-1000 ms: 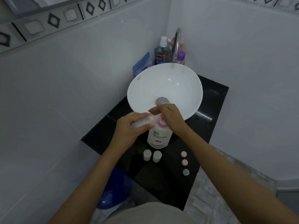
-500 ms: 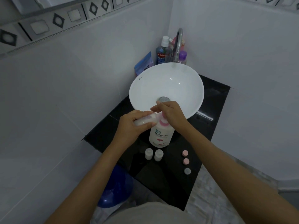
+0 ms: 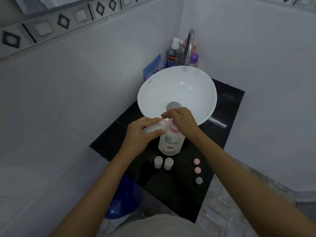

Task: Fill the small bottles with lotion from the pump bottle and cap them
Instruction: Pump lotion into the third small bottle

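Observation:
A white pump bottle (image 3: pixel 170 141) with a pink collar stands on the black counter (image 3: pixel 181 199) in front of the basin. My right hand (image 3: pixel 181 121) rests on top of its pump head, which is hidden. My left hand (image 3: pixel 142 134) holds a small translucent bottle (image 3: pixel 156 128) tilted on its side, its mouth against the pump spout. Two more small white bottles (image 3: pixel 163 162) stand upright in front of the pump bottle. Two pink caps (image 3: pixel 197 165) and one grey cap (image 3: pixel 198 180) lie in a row to the right.
A white bowl basin (image 3: pixel 153 93) with a chrome tap (image 3: pixel 189 45) sits behind. Mouthwash, a purple bottle and a blue pouch crowd the far corner. White tiled walls close in on both sides. A blue bucket (image 3: pixel 125 197) is on the floor below.
The hands stay at the pump with only small shifts. My right fingers have lifted slightly on the pump head. The view has tilted a little.

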### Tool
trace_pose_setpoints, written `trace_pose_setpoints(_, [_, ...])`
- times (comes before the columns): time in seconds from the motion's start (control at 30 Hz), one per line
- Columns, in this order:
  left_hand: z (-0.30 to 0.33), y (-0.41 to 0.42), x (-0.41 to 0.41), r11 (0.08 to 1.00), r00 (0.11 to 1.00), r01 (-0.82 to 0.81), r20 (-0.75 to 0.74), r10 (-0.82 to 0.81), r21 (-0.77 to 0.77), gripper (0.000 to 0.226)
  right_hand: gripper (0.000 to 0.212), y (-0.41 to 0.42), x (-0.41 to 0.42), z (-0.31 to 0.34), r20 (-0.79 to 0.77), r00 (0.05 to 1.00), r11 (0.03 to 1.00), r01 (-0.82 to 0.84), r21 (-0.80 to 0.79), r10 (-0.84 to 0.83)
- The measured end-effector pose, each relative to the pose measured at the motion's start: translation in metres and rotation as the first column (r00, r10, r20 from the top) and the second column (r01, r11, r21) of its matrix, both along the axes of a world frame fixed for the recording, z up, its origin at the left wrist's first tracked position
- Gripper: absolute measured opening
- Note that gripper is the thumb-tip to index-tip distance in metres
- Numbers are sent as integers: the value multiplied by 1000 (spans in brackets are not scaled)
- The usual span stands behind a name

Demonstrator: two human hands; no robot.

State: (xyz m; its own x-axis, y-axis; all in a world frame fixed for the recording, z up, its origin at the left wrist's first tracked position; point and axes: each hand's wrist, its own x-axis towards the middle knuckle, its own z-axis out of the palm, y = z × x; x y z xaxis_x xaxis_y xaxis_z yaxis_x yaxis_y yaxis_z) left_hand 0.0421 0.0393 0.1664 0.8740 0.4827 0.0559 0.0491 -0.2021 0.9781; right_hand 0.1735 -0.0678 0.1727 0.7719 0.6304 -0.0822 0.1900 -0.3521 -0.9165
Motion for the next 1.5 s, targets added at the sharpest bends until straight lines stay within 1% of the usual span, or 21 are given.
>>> trace_pose_setpoints(0.2, [0, 0, 1, 1000, 1000, 6, -1, -6, -6, 38, 42, 1, -4, -8, -43, 997, 995, 71, 70, -69])
trace_pose_setpoints(0.37, [-5, 0, 0, 999, 998, 32, -45, -33, -16, 39, 42, -1, -7, -15, -44, 998, 999, 51, 13, -50])
trace_pose_setpoints(0.53, [-1, 1, -1, 1000, 1000, 21, -16, -21, -15, 39, 40, 0, -1, -3, -23, 1000, 1000, 10, 13, -9])
trace_pose_setpoints(0.63, [3, 4, 2, 1000, 1000, 28, -12, -28, -3, 39, 40, 3, 0, -1, -6, 999, 998, 35, 46, -34])
trace_pose_setpoints(0.77, [3, 6, 4, 999, 999, 41, -16, -42, -15, 38, 42, 4, -3, -11, -60, 994, 991, 100, 85, -95])
trace_pose_setpoints(1.03, [-3, 6, 2, 998, 996, 68, -56, -67, 11, 39, 44, 2, -6, -25, -22, 996, 996, 92, 5, -92])
trace_pose_setpoints(1.17, [-4, 5, 1, 999, 998, 47, -33, -46, 20, 44, 41, 2, 0, -15, -37, 998, 998, 44, -39, -45])
trace_pose_setpoints(1.33, [-1, 2, -2, 999, 1000, 12, 20, -12, 30, 48, 38, 1, 0, -7, -50, 998, 999, 38, 34, -36])
trace_pose_setpoints(1.5, [-6, -1, -4, 999, 999, -15, 49, 13, 50, 47, 37, 2, 1, -1, -49, 998, 999, 33, 14, -32])
